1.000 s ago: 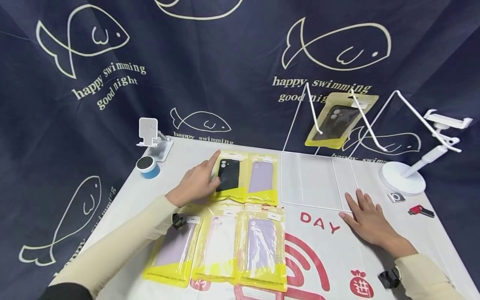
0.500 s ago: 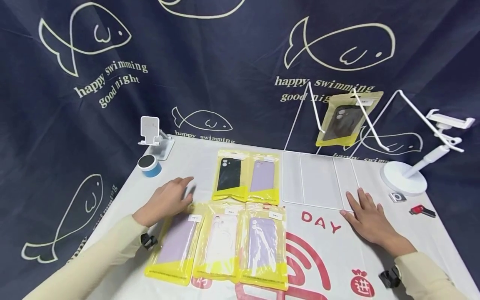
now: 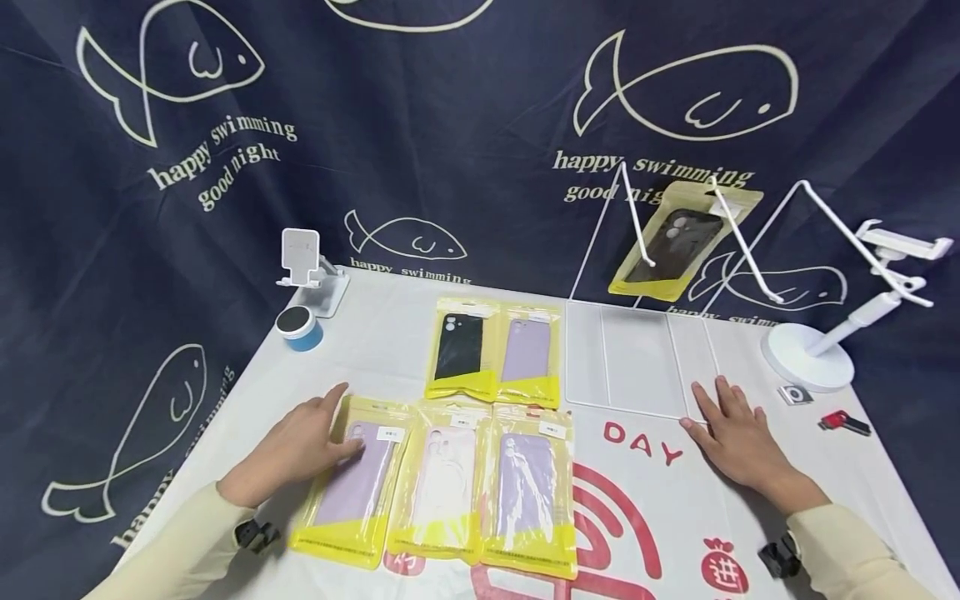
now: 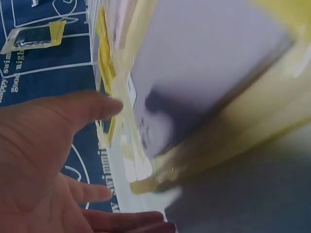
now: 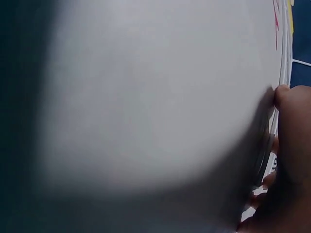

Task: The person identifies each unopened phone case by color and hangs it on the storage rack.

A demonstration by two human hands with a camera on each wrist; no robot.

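My left hand (image 3: 300, 442) is over the left edge of the front-left pouch, its thumb overlapping the purple phone case (image 3: 356, 475) inside. In the left wrist view the thumb and fingers are spread beside that purple phone case (image 4: 209, 63), gripping nothing. A pink-white phone case (image 3: 447, 475) and another purple phone case (image 3: 525, 483), each in a yellow-edged pouch, lie to its right. Behind them lie a pouched black phone case (image 3: 459, 346) and a pouched lilac one (image 3: 527, 350). My right hand (image 3: 738, 437) rests on the table with fingers spread, beside the rack's base.
A white wire rack (image 3: 622, 408) stands at the back right, a pouched dark phone case (image 3: 675, 242) hanging from its middle hook. Right of it are a white phone stand (image 3: 806, 358), a small silver gadget (image 3: 793, 394) and a red USB stick (image 3: 832, 419). Back left: a small phone holder (image 3: 302, 262) and a blue jar (image 3: 300, 329).
My left hand has drawn back from the black case's pouch, down and left to the front-left pouch. The hanging pouch swings slightly. My right hand has stayed in place.
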